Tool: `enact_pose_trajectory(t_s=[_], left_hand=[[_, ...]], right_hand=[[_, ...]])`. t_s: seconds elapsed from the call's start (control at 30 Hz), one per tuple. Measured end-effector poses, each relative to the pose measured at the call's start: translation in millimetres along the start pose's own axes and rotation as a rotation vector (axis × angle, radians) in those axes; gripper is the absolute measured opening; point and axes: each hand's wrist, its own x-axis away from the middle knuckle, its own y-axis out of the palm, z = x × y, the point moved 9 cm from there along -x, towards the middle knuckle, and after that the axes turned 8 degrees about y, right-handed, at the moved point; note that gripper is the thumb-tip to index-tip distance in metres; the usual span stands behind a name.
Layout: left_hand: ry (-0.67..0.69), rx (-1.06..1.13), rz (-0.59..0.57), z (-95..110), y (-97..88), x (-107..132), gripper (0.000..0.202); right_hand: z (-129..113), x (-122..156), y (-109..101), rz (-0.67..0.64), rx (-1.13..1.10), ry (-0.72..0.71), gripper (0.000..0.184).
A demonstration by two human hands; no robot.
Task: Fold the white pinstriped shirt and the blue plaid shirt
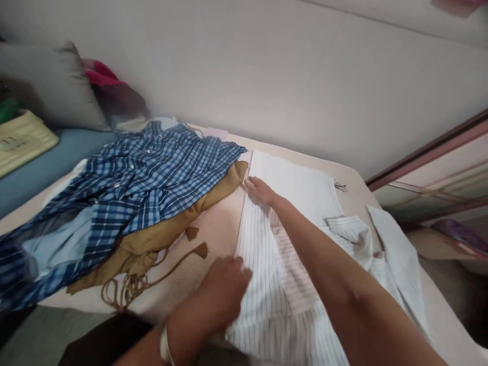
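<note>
A white shirt with thin dark stripes (263, 264) lies spread on the pale bed-like surface, one side folded over and a sleeve bunched at the right. My right hand (261, 191) reaches across the shirt and rests near the top of its left edge, fingers stretched out on the cloth. Lower down, my left hand (225, 285), with a bangle at the wrist, is curled at the same edge. It looks closed on the cloth, though it is a little blurred and its palm side is hidden.
To the left lie a blue checked shirt (152, 168) and a mustard garment (168, 231) with tasselled cords (131, 290). A grey cushion (57, 81) and yellow basket (26, 142) sit farther left. A wall (259, 76) stands behind; the surface's edge curves at right.
</note>
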Motion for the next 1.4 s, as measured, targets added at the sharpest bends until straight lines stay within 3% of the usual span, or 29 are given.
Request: enact_pose_trajectory(t_s=[0.07, 0.17, 0.27, 0.33, 0.47, 0.67, 0.73, 0.8, 0.87, 0.93, 1.03, 1.07, 1.13, 1.2, 1.23, 1.3, 1.37, 1.4], left_hand=[[-0.041, 0.047, 0.069, -22.0, -33.2, 8.2, 0.026], [-0.118, -0.025, 0.206, -48.8, -72.6, 18.0, 0.029], [-0.204, -0.124, 0.212, -56.0, -82.7, 22.3, 0.025], [-0.2, -0.125, 0.155, -48.7, -75.5, 21.7, 0.023], [-0.082, -0.106, 0.062, -27.2, -53.3, 16.6, 0.022], [-0.056, -0.118, 0.062, -19.2, -40.3, 2.5, 0.02], [-0.048, -0.106, 0.071, -12.4, -38.2, -3.3, 0.021], [-0.031, -0.099, 0.08, -2.4, -33.7, -8.6, 0.024], [0.005, -0.095, 0.085, 10.7, -24.5, -13.7, 0.027], [0.066, -0.088, 0.09, 26.6, -11.1, -19.0, 0.03], [0.189, -0.08, 0.092, 52.9, 11.5, -26.4, 0.024], [0.229, -0.084, 0.104, 60.9, 16.7, -27.9, 0.021], [0.289, -0.098, 0.135, 73.0, 22.9, -29.1, 0.015], [0.317, -0.113, 0.147, 78.7, 26.0, -28.4, 0.014], [0.324, -0.117, 0.147, 79.7, 27.0, -27.5, 0.016], [0.33, -0.114, 0.144, 79.6, 28.5, -25.2, 0.02], [0.33, -0.113, 0.144, 78.5, 30.5, -22.6, 0.025], [0.33, -0.117, 0.147, 78.2, 31.7, -21.4, 0.029]], right_hand=[[-2.9, 50.0, -5.2, -0.028, -0.044, -0.064, 0.074], [-19.9, 156.9, 9.8, 0.006, -0.065, -0.238, 0.072], [-35.7, 249.4, 47.1, -0.01, 0.008, -0.342, 0.067], [-41.4, 282.6, 68.5, -0.04, 0.061, -0.37, 0.068], [-45.8, 295.8, 78.6, -0.058, 0.054, -0.36, 0.071], [-66.0, 305.9, 72.3, -0.118, -0.028, -0.43, 0.092], [-66.8, 308.1, 62.8, -0.157, -0.081, -0.465, 0.09], [-59.1, 305.9, 45.6, -0.222, -0.188, -0.496, 0.074], [-35.6, 294.6, 22.1, -0.276, -0.324, -0.433, 0.052], [7.7, 273.3, -6.2, -0.232, -0.437, -0.252, 0.035], [106.2, 239.5, -54.7, 0.075, -0.37, 0.16, 0.026], [143.7, 233.3, -71.0, 0.208, -0.278, 0.328, 0.026], [211.5, 230.6, -95.9, 0.416, -0.098, 0.648, 0.043], [263.7, 231.9, -104.7, 0.511, -0.059, 0.876, 0.062], [283.3, 230.8, -103.3, 0.509, -0.083, 0.939, 0.062], [309.9, 225.8, -97.0, 0.466, -0.168, 0.98, 0.042], [320.8, 219.9, -97.3, 0.46, -0.239, 0.943, 0.016], [321.8, 217.6, -102.2, 0.49, -0.263, 0.913, 0.014]])
